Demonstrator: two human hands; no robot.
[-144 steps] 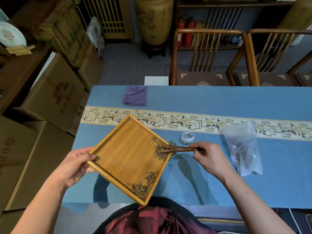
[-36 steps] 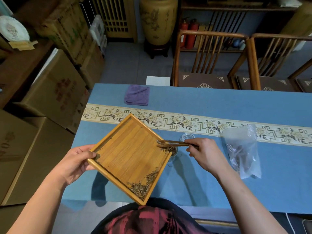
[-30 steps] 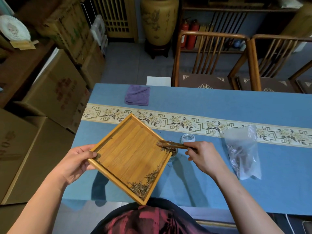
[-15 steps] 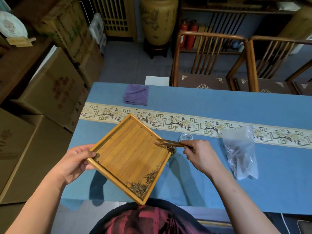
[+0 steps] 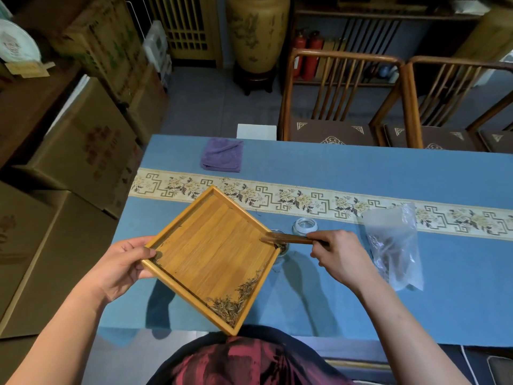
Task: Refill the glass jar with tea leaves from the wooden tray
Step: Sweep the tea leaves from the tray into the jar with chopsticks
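My left hand [image 5: 122,266] grips the left corner of the square wooden tray [image 5: 213,254], held tilted above the blue table. A heap of tea leaves [image 5: 231,304] lies in the tray's near corner. The tray's right corner hangs over the small glass jar [image 5: 281,247], which is mostly hidden behind it and shows some leaves inside. My right hand [image 5: 336,252] pinches a thin wooden scoop [image 5: 287,239] whose tip lies at that right corner, over the jar's mouth.
The jar's glass lid [image 5: 304,225] lies just behind the jar. A clear plastic bag [image 5: 394,243] lies to the right, a purple cloth [image 5: 222,154] at the far left. Wooden chairs [image 5: 338,101] stand beyond the table, cardboard boxes [image 5: 80,151] to the left.
The pile of leaves at the tray's right corner has been swept off into the jar with the scoop. The scoop's tip has moved a little left along the tray's edge.
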